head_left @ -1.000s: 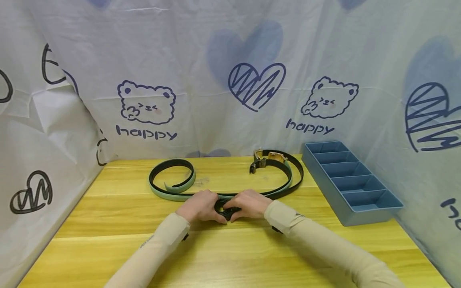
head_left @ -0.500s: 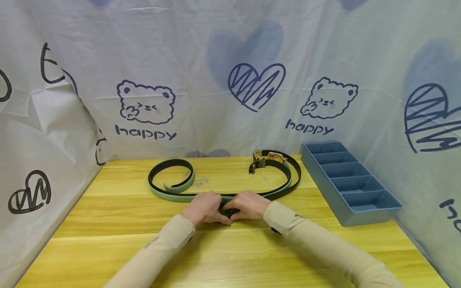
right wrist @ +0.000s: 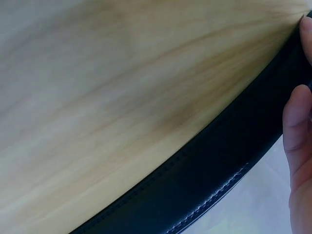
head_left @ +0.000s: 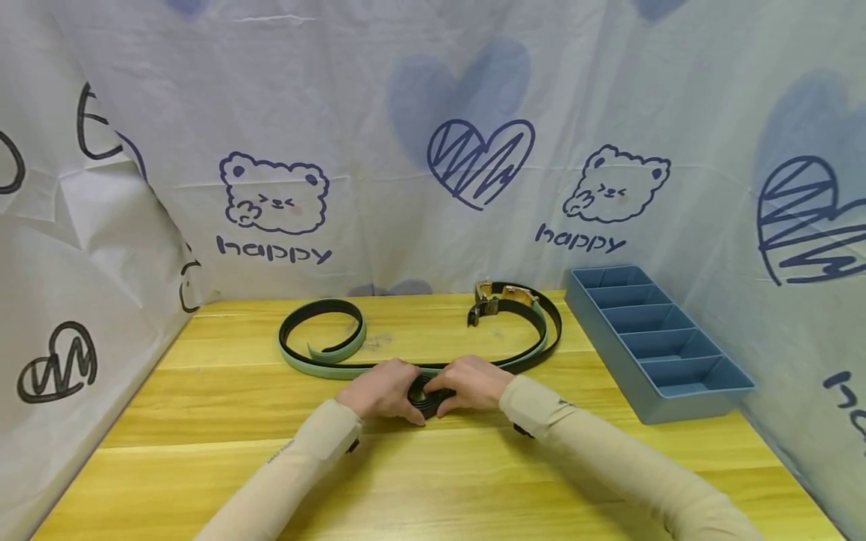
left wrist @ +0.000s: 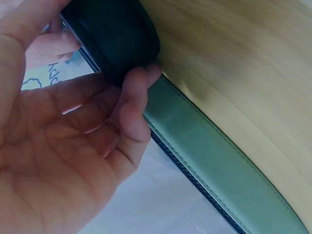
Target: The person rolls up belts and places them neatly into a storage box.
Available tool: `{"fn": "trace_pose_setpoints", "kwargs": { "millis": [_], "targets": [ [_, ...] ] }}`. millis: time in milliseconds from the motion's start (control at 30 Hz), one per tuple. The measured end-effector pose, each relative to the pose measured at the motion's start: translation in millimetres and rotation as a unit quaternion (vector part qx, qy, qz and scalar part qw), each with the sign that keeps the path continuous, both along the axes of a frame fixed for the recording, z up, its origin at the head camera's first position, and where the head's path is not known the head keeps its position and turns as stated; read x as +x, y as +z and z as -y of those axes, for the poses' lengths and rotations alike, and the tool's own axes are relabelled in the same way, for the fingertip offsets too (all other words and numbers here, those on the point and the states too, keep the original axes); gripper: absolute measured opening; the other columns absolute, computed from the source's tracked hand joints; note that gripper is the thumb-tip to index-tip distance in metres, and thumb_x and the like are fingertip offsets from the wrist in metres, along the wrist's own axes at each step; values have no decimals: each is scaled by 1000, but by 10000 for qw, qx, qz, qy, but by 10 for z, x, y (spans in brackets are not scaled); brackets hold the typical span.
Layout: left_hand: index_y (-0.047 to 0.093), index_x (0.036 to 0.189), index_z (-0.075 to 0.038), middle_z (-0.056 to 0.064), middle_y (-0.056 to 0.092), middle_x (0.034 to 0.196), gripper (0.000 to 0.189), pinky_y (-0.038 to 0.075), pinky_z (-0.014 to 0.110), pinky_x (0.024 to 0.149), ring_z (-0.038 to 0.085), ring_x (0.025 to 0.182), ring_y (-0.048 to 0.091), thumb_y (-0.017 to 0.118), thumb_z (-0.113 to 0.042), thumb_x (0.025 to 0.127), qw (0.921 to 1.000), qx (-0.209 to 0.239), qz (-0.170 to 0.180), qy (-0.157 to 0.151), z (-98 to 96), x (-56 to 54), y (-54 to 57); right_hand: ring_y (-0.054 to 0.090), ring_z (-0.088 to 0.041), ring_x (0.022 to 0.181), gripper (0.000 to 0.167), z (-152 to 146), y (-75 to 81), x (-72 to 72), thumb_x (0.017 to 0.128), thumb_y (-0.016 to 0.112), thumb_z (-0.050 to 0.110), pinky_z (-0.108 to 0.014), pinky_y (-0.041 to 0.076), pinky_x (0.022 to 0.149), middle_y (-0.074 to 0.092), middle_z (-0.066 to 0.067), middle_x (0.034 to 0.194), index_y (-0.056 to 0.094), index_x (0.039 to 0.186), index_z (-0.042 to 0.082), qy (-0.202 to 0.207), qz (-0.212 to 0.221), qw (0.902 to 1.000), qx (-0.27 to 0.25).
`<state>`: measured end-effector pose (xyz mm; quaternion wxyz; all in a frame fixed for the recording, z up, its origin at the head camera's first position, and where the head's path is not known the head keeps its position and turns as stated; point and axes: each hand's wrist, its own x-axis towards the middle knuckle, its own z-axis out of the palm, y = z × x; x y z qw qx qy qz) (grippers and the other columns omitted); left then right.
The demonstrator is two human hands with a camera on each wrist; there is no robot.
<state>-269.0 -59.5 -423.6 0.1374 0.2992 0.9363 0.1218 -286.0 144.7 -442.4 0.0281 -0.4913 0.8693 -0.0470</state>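
Evidently I'm mid-roll: from here I have the left hand (head_left: 382,389) and right hand (head_left: 473,382) gripping the black coil (head_left: 429,407), just before the green belt (head_left: 319,370); next, I'd wind snugly.

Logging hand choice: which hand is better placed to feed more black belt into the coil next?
Probably the right hand: the loose black belt extends rightward past it; the left hand holds the coil from the left.
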Motion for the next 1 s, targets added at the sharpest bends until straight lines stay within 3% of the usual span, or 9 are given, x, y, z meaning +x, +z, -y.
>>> {"fn": "trace_pose_setpoints", "kwargs": {
  "millis": [133,333,567,700,800,900,1000],
  "targets": [
    [66,90,-14,-3,60,72,44,43,29,59,12,60,52,84,-49,72,9999,-34,-23,150,-18,24,-5,68,-3,88,44,-1,-26,8,85,71,46,-22,54,79,72,9,112,70,122,22,-12,-78,10000,-9],
    [62,75,-16,-2,55,58,55,41,29,52,13,50,49,77,-68,68,9981,-208,-498,309,-85,38,-36,69,-4,86,39,-6,-19,35,88,70,42,-22,54,77,73,8,110,71,120,21,80,-135,9997,-170],
    [69,92,-17,-4,59,68,46,43,29,59,12,58,54,78,-59,74,9996,-198,-207,46,-92,-4,-38,67,-2,90,44,-79,-22,6,86,70,46,-22,53,77,72,10,113,69,123,23,-32,27,9998,-209],
    [67,97,-18,-5,59,72,44,42,28,59,11,60,52,79,-55,76,9999,-114,-99,-72,-58,1,-44,67,0,85,44,-70,-35,-8,83,71,49,-20,53,74,73,11,108,71,119,23,49,-75,9996,-253],
    [66,89,-16,-5,56,65,45,40,27,55,11,55,49,79,-56,74,9998,-4,-171,43,-61,21,-40,67,1,81,41,-55,-46,-8,84,70,49,-19,52,71,74,11,104,72,116,23,113,-196,9993,-287],
    [61,72,-15,-5,46,55,51,37,26,50,10,48,42,78,-63,71,9987,28,-488,155,-88,35,-44,67,0,80,39,-52,-48,-1,85,70,47,-19,52,71,74,12,103,73,115,23,130,-340,9990,-259],
    [57,64,-15,-5,40,51,56,34,26,46,10,45,38,76,-67,70,9970,-18,-754,195,-119,37,-49,67,-1,81,37,-66,-51,2,87,69,45,-20,53,71,74,11,104,72,116,22,101,-410,9989,-220]
  ]
}}
